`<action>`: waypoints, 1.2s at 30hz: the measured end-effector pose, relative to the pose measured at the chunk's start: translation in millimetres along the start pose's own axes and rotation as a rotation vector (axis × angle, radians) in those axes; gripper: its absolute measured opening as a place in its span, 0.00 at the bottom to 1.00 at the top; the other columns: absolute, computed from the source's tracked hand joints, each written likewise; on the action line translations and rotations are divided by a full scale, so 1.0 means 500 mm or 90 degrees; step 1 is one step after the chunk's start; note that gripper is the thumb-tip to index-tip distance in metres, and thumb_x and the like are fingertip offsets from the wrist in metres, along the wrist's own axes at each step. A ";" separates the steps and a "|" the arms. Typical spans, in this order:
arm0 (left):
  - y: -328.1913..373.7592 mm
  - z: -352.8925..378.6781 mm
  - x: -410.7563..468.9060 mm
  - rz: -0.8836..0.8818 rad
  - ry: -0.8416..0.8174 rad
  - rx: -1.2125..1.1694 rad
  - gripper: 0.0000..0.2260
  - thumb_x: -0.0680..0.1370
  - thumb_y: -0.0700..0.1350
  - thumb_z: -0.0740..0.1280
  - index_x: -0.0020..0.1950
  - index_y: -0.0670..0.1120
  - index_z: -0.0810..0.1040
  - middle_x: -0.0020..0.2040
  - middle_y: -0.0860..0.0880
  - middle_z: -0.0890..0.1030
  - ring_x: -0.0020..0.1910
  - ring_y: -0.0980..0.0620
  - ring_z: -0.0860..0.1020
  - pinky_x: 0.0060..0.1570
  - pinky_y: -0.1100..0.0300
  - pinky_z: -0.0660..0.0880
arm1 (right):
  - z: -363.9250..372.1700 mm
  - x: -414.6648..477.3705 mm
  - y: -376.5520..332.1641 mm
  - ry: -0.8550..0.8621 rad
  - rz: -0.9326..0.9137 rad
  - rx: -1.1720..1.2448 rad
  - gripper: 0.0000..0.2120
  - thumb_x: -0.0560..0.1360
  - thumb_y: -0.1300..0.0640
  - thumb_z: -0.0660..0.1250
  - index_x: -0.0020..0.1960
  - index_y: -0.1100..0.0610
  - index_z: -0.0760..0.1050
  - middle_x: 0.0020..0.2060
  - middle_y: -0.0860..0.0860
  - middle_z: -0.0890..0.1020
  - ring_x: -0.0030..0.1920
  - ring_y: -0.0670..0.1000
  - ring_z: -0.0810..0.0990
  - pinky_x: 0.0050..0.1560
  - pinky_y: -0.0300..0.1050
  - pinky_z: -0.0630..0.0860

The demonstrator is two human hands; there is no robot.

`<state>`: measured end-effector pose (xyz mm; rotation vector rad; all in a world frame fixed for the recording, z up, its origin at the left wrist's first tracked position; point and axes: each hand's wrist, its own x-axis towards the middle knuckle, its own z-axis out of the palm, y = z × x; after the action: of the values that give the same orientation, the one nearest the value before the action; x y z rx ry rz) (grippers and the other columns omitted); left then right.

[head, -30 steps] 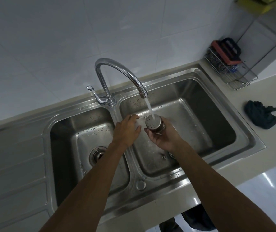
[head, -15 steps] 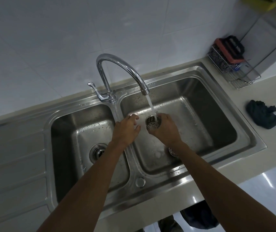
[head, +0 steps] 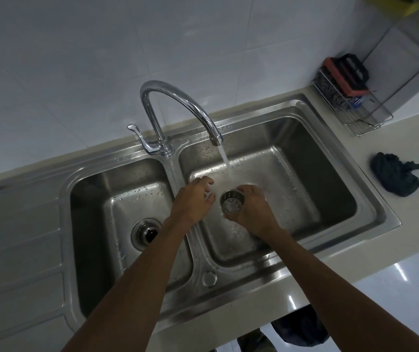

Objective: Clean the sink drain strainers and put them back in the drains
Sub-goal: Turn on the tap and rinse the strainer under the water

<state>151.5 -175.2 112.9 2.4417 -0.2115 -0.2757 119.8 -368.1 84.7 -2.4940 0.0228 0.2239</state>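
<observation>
My right hand (head: 253, 208) grips a round perforated metal drain strainer (head: 231, 202), mouth up, over the right basin (head: 305, 179) of the steel double sink. Water runs from the faucet (head: 178, 107) and falls just at the strainer's far rim. My left hand (head: 194, 199) hovers beside it over the divider, fingers apart, holding nothing. The left basin's drain (head: 147, 233) shows a dark opening; whether a strainer sits in it I cannot tell. My right arm hides the right basin's drain.
A dark crumpled cloth (head: 395, 177) lies on the counter at the right. A wire rack (head: 350, 107) with scrubbers and a red-black brush stands in the back right corner. The ribbed drainboard (head: 18, 250) extends left. Tiled wall behind.
The strainer has been turned from bottom-up under the stream to mouth-up and lowered slightly. My left hand stays beside it, barely moved.
</observation>
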 end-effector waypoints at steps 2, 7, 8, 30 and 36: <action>0.008 0.005 0.002 0.009 -0.006 -0.005 0.15 0.79 0.47 0.70 0.65 0.49 0.77 0.54 0.51 0.81 0.48 0.52 0.81 0.53 0.49 0.79 | -0.011 0.005 0.006 0.022 0.041 0.004 0.43 0.63 0.44 0.82 0.70 0.59 0.68 0.65 0.55 0.73 0.62 0.54 0.74 0.63 0.49 0.75; 0.011 0.010 0.001 0.008 -0.015 0.010 0.15 0.79 0.46 0.70 0.65 0.50 0.77 0.55 0.51 0.81 0.49 0.52 0.81 0.54 0.49 0.79 | -0.003 0.003 -0.001 0.007 -0.008 -0.020 0.42 0.64 0.44 0.81 0.71 0.59 0.68 0.64 0.55 0.74 0.62 0.53 0.73 0.63 0.51 0.75; 0.010 0.010 0.001 0.007 -0.017 0.013 0.15 0.79 0.47 0.70 0.65 0.50 0.77 0.55 0.51 0.81 0.49 0.52 0.81 0.54 0.49 0.79 | 0.001 0.001 0.006 -0.003 -0.004 -0.020 0.43 0.64 0.43 0.81 0.71 0.59 0.68 0.65 0.55 0.74 0.64 0.54 0.73 0.64 0.51 0.74; -0.030 0.021 -0.019 0.000 -0.027 0.072 0.15 0.79 0.46 0.69 0.66 0.48 0.77 0.55 0.50 0.81 0.50 0.50 0.80 0.56 0.48 0.76 | 0.213 0.021 0.088 -0.341 0.164 -0.174 0.49 0.67 0.49 0.79 0.75 0.55 0.50 0.68 0.61 0.63 0.66 0.66 0.70 0.62 0.61 0.73; -0.025 0.016 -0.006 -0.005 -0.016 0.061 0.14 0.79 0.45 0.69 0.65 0.48 0.77 0.53 0.51 0.81 0.48 0.51 0.81 0.56 0.47 0.77 | 0.106 0.037 0.155 -0.290 0.052 -0.305 0.34 0.72 0.47 0.72 0.71 0.56 0.61 0.64 0.58 0.73 0.62 0.62 0.76 0.58 0.57 0.76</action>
<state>147.6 -170.0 99.3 2.5356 -0.2314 -0.3068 124.4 -398.3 -6.3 -2.8485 -0.1315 0.9200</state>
